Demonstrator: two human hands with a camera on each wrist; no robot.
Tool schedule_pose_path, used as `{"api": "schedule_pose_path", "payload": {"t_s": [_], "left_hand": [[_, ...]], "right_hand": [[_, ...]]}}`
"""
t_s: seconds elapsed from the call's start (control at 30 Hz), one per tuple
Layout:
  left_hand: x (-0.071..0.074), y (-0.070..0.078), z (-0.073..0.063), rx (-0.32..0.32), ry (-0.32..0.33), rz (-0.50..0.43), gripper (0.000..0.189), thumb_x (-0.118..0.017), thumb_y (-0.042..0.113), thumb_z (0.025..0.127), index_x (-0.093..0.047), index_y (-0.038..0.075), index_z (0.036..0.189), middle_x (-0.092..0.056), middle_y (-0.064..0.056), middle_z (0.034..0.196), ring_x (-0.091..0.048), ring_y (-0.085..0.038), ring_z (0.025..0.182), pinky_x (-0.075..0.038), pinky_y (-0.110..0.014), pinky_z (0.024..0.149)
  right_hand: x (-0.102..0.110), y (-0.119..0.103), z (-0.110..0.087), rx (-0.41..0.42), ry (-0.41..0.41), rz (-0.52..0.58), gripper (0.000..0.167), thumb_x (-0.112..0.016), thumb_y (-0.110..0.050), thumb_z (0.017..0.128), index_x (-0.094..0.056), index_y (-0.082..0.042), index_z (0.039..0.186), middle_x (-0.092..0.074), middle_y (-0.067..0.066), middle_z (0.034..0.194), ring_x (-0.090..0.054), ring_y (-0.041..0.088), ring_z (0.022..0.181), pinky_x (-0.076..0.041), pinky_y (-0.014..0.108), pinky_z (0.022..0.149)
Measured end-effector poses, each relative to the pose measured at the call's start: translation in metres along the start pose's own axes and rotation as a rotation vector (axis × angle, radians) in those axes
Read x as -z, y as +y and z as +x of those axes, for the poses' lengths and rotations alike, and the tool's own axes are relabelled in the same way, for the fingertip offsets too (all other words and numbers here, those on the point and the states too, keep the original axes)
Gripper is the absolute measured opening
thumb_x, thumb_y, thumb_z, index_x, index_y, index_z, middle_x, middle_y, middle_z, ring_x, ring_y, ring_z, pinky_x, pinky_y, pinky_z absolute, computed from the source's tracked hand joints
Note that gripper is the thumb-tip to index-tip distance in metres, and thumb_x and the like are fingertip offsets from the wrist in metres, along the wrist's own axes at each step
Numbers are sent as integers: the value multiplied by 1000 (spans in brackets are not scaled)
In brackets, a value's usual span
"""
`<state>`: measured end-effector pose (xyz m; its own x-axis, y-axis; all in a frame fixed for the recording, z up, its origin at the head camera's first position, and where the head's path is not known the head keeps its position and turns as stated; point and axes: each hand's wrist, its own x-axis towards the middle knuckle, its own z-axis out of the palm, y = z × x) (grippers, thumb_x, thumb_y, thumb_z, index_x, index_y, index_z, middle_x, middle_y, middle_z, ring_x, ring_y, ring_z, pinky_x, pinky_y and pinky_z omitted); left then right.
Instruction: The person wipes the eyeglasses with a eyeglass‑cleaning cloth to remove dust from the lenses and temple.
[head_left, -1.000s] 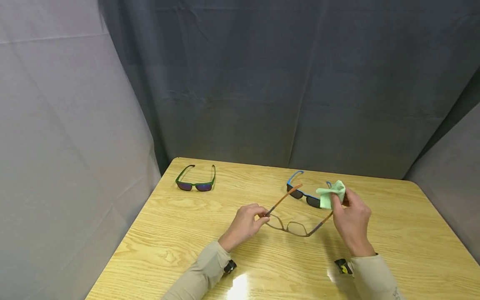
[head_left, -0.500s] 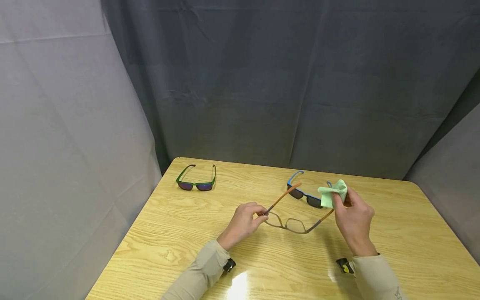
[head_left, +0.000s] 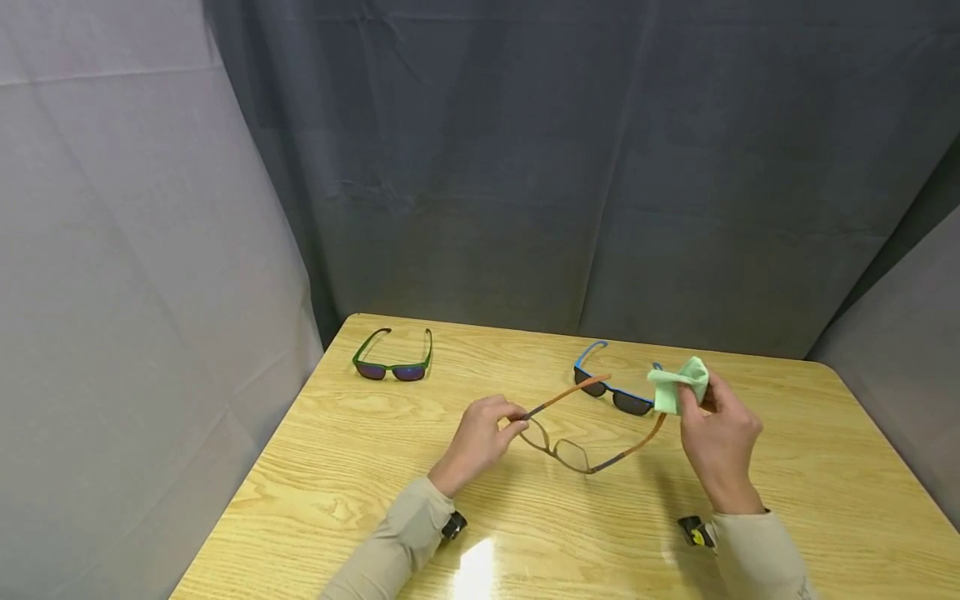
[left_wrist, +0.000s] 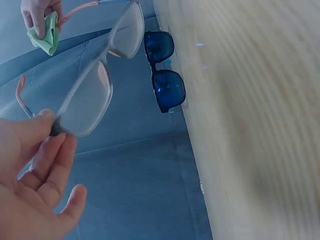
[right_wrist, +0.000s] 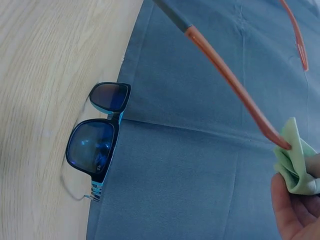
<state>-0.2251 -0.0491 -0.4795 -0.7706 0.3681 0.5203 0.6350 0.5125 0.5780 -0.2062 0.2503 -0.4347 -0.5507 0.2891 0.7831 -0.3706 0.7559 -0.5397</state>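
Note:
My left hand (head_left: 480, 440) pinches a pair of clear eyeglasses (head_left: 573, 454) at the hinge corner, holding them above the table with both temples unfolded. In the left wrist view, thumb and fingertips meet at the frame's end beside one clear lens (left_wrist: 89, 102). My right hand (head_left: 722, 433) grips a folded light green cleaning cloth (head_left: 678, 387). The orange tip of the far temple (right_wrist: 235, 85) runs into the cloth's folds in the right wrist view. Behind the eyeglasses lie blue-framed sunglasses (head_left: 632, 403), partly overlapped by the temple and the cloth.
Green-framed sunglasses (head_left: 390, 372) rest unfolded at the back left of the wooden table (head_left: 337, 467). A dark grey curtain (head_left: 465, 183) hangs behind the table's far edge, and a pale curtain (head_left: 150, 292) hangs on the left.
My right hand and the cloth have shifted a little right, toward the temple's tip. The eyeglasses have turned slightly and moved left with my left hand.

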Motion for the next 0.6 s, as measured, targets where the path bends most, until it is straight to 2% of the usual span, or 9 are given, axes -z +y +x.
{"api": "schedule_pose_path", "payload": {"t_s": [0.2, 0.3, 0.43, 0.53, 0.6], "left_hand": [[6, 1, 5, -19, 57, 24, 9, -72, 14, 85, -74, 8, 91, -64, 4, 80, -58, -10, 74, -46, -29, 74], [10, 2, 8, -29, 77, 28, 9, -72, 14, 85, -74, 8, 91, -64, 4, 79, -59, -13, 74, -46, -29, 71], [12, 4, 11, -45, 94, 29, 8, -72, 13, 85, -75, 8, 90, -63, 4, 78, -60, -15, 73, -46, -33, 76], [13, 6, 12, -49, 95, 24, 8, -71, 14, 86, -75, 8, 89, -62, 4, 78, -60, -16, 73, -46, -36, 80], [13, 7, 13, -48, 98, 24, 9, -71, 15, 86, -75, 8, 89, -61, 4, 78, -61, -17, 73, -46, -36, 82]], "right_hand": [[-1, 0, -3, 63, -17, 10, 28, -69, 4, 81, -67, 5, 109, -69, 20, 94, -47, -21, 79, -37, 1, 69], [-5, -2, -5, 157, -25, 25, 32, -68, 6, 79, -66, 6, 111, -68, 21, 96, -56, -3, 77, -38, 4, 71], [-10, -7, -10, 291, -32, 55, 35, -68, 7, 77, -66, 6, 112, -67, 21, 94, -60, 26, 74, -40, 11, 72], [-14, -12, -14, 352, -42, 74, 35, -67, 2, 78, -65, 6, 113, -66, 20, 92, -59, 29, 74, -40, 15, 71], [-16, -15, -18, 380, -52, 91, 33, -65, -5, 83, -64, 6, 114, -64, 21, 92, -58, 29, 74, -39, 17, 70]]}}
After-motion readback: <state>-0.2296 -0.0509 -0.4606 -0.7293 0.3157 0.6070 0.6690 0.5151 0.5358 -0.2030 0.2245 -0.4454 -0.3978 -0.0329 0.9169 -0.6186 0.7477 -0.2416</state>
